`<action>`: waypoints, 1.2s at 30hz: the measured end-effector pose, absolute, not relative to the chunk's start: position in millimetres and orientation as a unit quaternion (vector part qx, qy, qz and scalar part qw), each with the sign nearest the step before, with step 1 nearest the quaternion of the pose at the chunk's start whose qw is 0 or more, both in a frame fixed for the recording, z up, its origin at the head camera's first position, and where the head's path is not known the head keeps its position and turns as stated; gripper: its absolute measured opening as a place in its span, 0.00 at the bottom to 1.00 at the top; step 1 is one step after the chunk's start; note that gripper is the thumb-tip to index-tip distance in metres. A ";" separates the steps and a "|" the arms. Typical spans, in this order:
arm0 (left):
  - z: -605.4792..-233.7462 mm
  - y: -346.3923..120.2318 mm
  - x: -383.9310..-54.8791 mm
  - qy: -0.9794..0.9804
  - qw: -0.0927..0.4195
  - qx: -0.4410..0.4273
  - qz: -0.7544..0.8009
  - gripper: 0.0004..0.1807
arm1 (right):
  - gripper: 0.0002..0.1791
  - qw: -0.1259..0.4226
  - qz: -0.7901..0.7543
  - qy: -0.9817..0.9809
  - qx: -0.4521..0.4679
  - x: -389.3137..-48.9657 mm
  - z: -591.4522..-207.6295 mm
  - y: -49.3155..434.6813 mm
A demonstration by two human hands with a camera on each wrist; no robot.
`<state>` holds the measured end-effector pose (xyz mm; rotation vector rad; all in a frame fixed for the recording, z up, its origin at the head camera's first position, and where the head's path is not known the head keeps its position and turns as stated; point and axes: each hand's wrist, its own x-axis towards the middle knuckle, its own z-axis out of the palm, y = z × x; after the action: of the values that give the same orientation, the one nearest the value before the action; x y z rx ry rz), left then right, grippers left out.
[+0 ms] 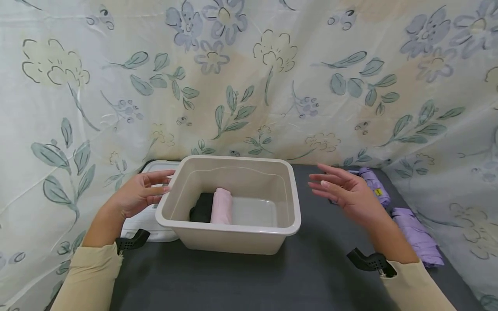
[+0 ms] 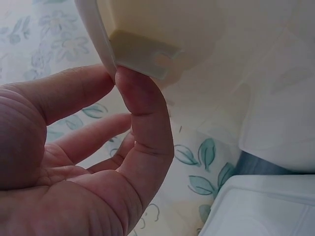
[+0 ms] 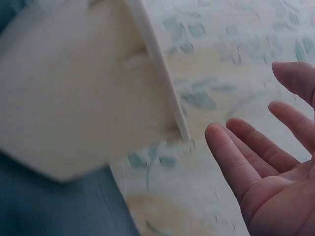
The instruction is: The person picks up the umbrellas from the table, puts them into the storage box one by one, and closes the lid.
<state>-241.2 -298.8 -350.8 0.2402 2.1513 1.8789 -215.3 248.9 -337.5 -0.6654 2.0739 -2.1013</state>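
Note:
A beige plastic bin [image 1: 241, 239] stands in front of me on the dark tabletop. Inside it, a rolled pink cloth [image 1: 221, 206] lies beside a black bundle [image 1: 202, 208], both left of the middle. At the bin's left rim is my left hand [image 1: 142, 190]; in the left wrist view its thumb and a bent finger [image 2: 150, 123] meet at the rim edge, pinching it. My right hand [image 1: 348, 192] is held to the right of the bin, apart from it, fingers spread loosely and nothing in the palm. A gap shows between those fingertips and the rim in the right wrist view.
A white lid-like panel [image 1: 144, 224] lies left of the bin and partly behind it. Several purple bundles [image 1: 416, 235] lie on the dark tabletop [image 1: 241, 280] at the right. A flowered curtain [image 1: 241, 86] hangs behind and along both sides.

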 end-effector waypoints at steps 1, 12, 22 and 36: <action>-350.8 -298.4 -241.3 0.745 0.136 0.083 0.647 0.31 | 0.27 0.051 -0.695 0.683 -0.219 -213.6 -340.4 256.0; -351.1 -298.3 -241.1 0.753 0.135 0.081 0.639 0.32 | 0.29 -0.020 -0.719 0.672 -0.178 -189.8 -374.8 326.1; -352.6 -297.9 -239.0 0.748 0.132 0.084 0.645 0.31 | 0.28 -0.057 -0.721 0.680 -0.117 -177.2 -404.5 376.5; -353.4 -298.3 -239.6 0.742 0.132 0.085 0.651 0.31 | 0.25 -0.088 -0.619 0.780 0.002 -174.4 -432.9 422.1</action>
<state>-239.6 -298.3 -353.4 0.2469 2.1538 1.8903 -174.4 422.1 -432.9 0.0077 2.5977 -2.0626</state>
